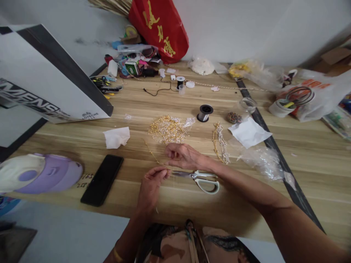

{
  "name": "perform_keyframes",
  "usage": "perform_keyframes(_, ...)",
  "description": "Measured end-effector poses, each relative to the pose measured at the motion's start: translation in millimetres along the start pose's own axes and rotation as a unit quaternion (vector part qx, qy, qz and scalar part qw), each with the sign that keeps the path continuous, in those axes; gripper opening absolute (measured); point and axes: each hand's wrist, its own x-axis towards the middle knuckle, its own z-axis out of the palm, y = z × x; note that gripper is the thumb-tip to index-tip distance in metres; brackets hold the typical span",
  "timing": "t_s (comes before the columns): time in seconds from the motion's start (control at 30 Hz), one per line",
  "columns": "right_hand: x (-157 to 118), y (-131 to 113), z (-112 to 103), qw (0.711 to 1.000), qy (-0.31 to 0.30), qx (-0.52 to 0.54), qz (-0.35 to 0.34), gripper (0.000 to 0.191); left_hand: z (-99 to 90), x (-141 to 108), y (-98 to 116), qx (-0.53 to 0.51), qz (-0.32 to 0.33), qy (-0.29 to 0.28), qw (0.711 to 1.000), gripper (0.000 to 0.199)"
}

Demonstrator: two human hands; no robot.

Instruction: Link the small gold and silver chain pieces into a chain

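Note:
My left hand pinches the near end of a thin gold beaded strand, which trails away across the wood toward the upper left. Just above it, my right hand has its fingers drawn together; whatever they hold is too small to make out. A loose pile of gold and clear beads lies beyond the right hand's fingertips. White-handled scissors rest under the right wrist, blades pointing left toward the left hand.
A spool of wire, finished-looking gold and silver chains and a bead jar are to the right. On the left lie a black phone, a white tissue, a purple-and-white case and a tall box.

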Motion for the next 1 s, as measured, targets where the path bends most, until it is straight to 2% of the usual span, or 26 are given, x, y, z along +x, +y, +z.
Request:
perform_keyframes(0.13,-32.1,-5.3,6.9,0.998,0.018,-0.052,-0.006,0.033,11.9,5.5,-5.4,-0.066,-0.028,-0.008,0.997,0.021)
perform_keyframes(0.23,-44.4,-6.8,12.6,0.992,0.030,-0.118,-0.031,0.030,17.0,8.8,-8.5,-0.081,-0.032,-0.014,0.996,0.020)
perform_keyframes(0.33,-48.5,-6.8,17.0,0.979,0.035,-0.192,-0.056,0.023,18.7,10.8,-12.0,-0.076,-0.026,-0.018,0.997,0.020)
perform_keyframes(0.47,-46.3,-6.0,21.3,0.960,0.050,-0.267,-0.073,0.023,20.4,11.5,-14.7,-0.043,-0.012,-0.027,0.999,0.017)
perform_keyframes(0.57,-44.1,-4.6,23.5,0.949,0.053,-0.301,-0.075,0.023,24.5,11.4,-13.7,-0.070,-0.011,-0.032,0.997,0.018)
perform_keyframes(0.73,-45.0,0.9,25.4,0.951,0.039,-0.296,-0.077,0.016,30.5,13.4,-11.4,-0.108,-0.021,0.000,0.994,0.019)
perform_keyframes(1.0,-49.2,8.5,20.4,0.966,0.069,-0.245,-0.047,0.018,34.3,18.0,-6.3,-0.069,-0.023,-0.005,0.997,0.019)
